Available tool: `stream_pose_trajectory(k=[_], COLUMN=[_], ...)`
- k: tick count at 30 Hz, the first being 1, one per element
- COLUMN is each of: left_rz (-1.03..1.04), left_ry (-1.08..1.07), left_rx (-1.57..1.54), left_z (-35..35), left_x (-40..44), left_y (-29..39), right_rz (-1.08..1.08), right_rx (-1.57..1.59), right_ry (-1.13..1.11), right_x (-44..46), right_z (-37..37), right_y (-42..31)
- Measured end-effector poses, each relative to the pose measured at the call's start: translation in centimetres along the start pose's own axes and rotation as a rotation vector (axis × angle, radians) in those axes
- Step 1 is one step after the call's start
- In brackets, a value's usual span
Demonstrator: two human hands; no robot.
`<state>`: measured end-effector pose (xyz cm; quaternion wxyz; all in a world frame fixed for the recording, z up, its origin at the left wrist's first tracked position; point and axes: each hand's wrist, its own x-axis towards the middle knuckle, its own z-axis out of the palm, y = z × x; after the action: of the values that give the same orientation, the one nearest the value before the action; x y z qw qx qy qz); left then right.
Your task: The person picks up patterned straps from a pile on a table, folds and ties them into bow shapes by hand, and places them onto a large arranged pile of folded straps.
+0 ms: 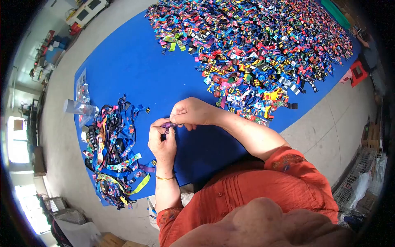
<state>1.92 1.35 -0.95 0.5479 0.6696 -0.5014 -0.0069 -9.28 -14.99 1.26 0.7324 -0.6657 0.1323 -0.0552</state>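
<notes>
My left hand (161,140) pinches a small purple patterned strap (167,125) above the blue table. Close against it, my right hand (190,114) is closed, with thumb and finger at the strap's other end. Much of the strap is hidden by the fingers. Left of my hands lies a heap of long printed straps (117,140) in many colours, with a lime-green strap (141,185) at its near side. Beyond my right hand spreads a large mass of short looped straps (255,53), laid in dense rows.
The blue table (123,66) runs away from me to the far right. A clear plastic roll or sheet (80,108) rests at its left edge. Another person (369,51) is at the far right, near a red crate (358,73). Wire baskets (358,177) stand on the floor at right.
</notes>
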Motion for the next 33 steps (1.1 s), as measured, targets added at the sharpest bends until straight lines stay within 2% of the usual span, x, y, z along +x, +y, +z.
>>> stream_pose_trajectory(k=[9, 15, 24, 27, 33], left_rz=[0.074, 0.126, -0.032, -0.057, -0.074], left_ry=[-0.017, -0.039, -0.059, -0.039, 0.009], left_rx=[0.091, 0.083, -0.046, 0.072, 0.068], left_z=[-0.1, 0.0, 0.2, -0.3, -0.1], left_x=[0.5, 0.6, 0.3, 0.5, 0.4], left_y=[0.9, 1.0, 0.8, 1.1, 0.3], right_rz=[0.002, 0.117, 0.167, 0.064, 0.02], right_rx=[0.016, 0.025, -0.072, 0.019, -0.022], right_ry=[-0.049, -0.118, -0.165, -0.117, -0.037], right_x=[0.0, 0.3, 0.2, 0.1, 0.0], right_z=[-0.2, -0.4, -0.7, -0.3, 0.2], right_y=[0.2, 0.2, -0.1, 0.2, -0.2])
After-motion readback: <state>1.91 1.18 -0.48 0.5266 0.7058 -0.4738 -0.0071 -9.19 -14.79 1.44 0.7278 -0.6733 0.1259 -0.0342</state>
